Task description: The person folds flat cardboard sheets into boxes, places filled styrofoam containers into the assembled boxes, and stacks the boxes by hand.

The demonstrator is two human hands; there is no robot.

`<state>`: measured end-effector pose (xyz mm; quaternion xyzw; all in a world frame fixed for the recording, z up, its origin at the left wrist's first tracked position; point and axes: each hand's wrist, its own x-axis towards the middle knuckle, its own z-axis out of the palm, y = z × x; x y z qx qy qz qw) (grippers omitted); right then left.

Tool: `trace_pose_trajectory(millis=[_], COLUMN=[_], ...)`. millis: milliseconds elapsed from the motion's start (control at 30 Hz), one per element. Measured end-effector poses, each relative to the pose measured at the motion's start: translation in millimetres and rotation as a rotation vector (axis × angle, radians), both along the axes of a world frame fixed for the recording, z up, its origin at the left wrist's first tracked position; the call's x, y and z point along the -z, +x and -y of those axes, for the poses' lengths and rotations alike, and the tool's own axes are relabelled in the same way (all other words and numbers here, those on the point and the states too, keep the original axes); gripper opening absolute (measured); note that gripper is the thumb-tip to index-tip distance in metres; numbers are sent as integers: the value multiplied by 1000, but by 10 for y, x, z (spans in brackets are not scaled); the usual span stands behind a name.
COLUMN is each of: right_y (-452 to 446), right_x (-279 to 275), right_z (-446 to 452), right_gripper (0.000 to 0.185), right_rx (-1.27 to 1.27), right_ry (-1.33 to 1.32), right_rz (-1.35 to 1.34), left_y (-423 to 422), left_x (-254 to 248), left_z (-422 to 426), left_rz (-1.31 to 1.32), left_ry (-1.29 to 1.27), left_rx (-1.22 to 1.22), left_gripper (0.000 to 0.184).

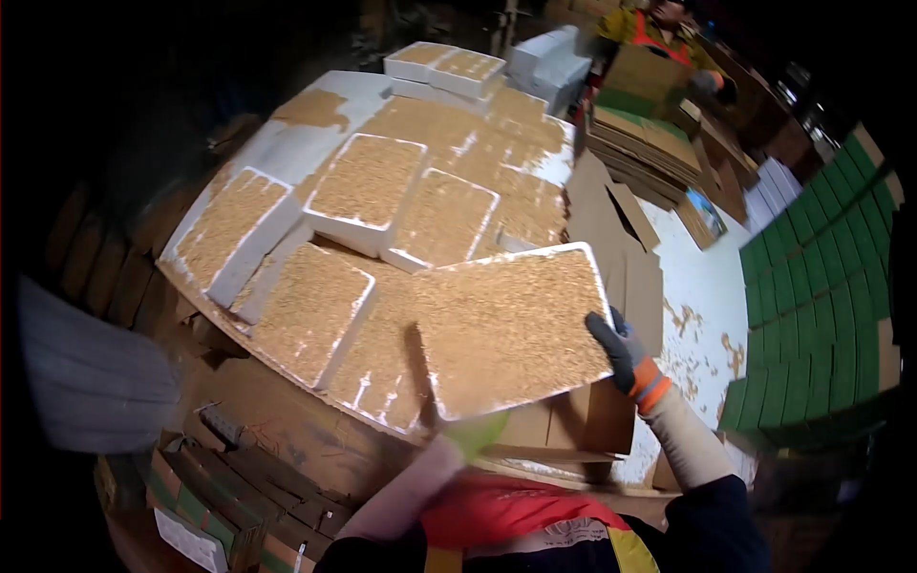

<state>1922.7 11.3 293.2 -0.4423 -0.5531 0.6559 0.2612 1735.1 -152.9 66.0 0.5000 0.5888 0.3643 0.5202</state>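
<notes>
A white foam tray point(516, 325) filled with tan, crumbly material is held up over the near side of the table. My right hand point(626, 358), in a grey and orange glove, grips the tray's right edge. At the tray's lower left corner is my left hand point(475, 435), in a yellow-green glove; it is blurred and its fingers are mostly hidden under the tray. Just behind the held tray, another filled tray point(444, 215) stands next to a raised one point(368, 181). Opened cardboard point(611, 411) lies partly beneath the held tray.
More filled trays point(234, 224) cover the white table point(325, 105). Stacked flat cartons point(645, 143) stand at the back right, near a co-worker point(659, 33). A wall of green boxes point(812, 296) rises at the right. Folded cartons point(205, 497) stand at the lower left.
</notes>
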Motion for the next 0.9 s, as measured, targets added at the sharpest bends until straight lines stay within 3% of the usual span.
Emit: trace_pose_trajectory(millis=[67, 267, 333, 433, 533, 600, 633, 733, 767, 833, 867, 900], right_y=[558, 1428, 1473, 1370, 1274, 1312, 1273, 1153, 1100, 1133, 1078, 1009], right_x=[-186, 102, 289, 230, 94, 152, 337, 499, 526, 847, 840, 846], right_z=[312, 1160, 1286, 1338, 1345, 1309, 1292, 1131, 1069, 871, 715, 591], right_gripper=[52, 42, 46, 49, 50, 53, 51, 58, 63, 49, 43, 43], right_rx=[160, 274, 349, 443, 492, 402, 475, 288, 213, -91, -335, -319], right_ry=[78, 205, 238, 184, 181, 43, 94, 333, 420, 324, 314, 320], right_rz=[114, 394, 373, 274, 236, 482, 354, 767, 914, 1175, 1285, 1268], left_y=[-103, -119, 2, -60, -41, -13, -18, -11, 76, 75, 1, -113], left_x=[-614, -1157, -1088, -830, -877, -787, -674, -544, -771, -1085, -1090, -1089], left_z=[-45, -159, -161, -117, -135, -122, -72, -15, -41, -63, -123, -154], left_rz=[-220, -308, -297, -411, -477, -297, -293, -420, -363, -315, -327, -456], left_ry=[103, -53, -24, 197, 244, 266, 278, 464, 276, 130, 147, 129], left_rx=[10, 157, -84, -45, -26, -150, -111, -10, -100, -168, -156, -32], left_gripper=[51, 72, 65, 61, 58, 44, 44, 33, 30, 33, 33, 44])
